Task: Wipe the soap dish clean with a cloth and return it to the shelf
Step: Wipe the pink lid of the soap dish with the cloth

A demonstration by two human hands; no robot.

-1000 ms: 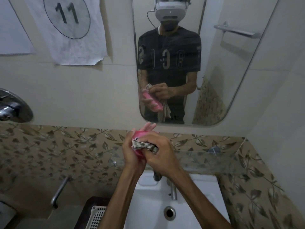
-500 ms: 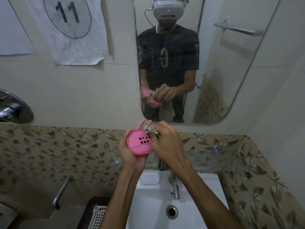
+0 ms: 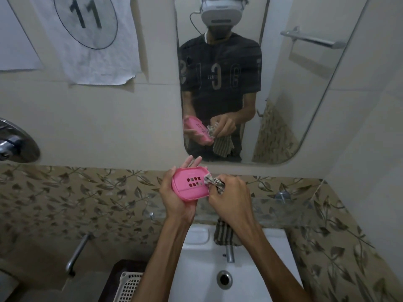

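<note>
A pink soap dish (image 3: 189, 184) with two rows of drain slots faces me, held above the sink by my left hand (image 3: 177, 199), which cups it from behind and below. My right hand (image 3: 230, 198) grips a patterned cloth (image 3: 214, 183) and presses its bunched end against the dish's right edge. The rest of the cloth hangs down under my right hand in front of the tap. A glass shelf (image 3: 283, 209) runs along the leaf-patterned tiles behind my hands.
Below is a white sink (image 3: 246, 277) with a drain and a metal tap (image 3: 229, 252). A mirror (image 3: 283, 83) on the wall reflects the person. A white slotted basket (image 3: 128, 286) stands at the lower left, next to a metal handle (image 3: 77, 253).
The dish has turned from hidden under the cloth to slotted face towards me. My right hand has slid the cloth from over the dish to its right edge.
</note>
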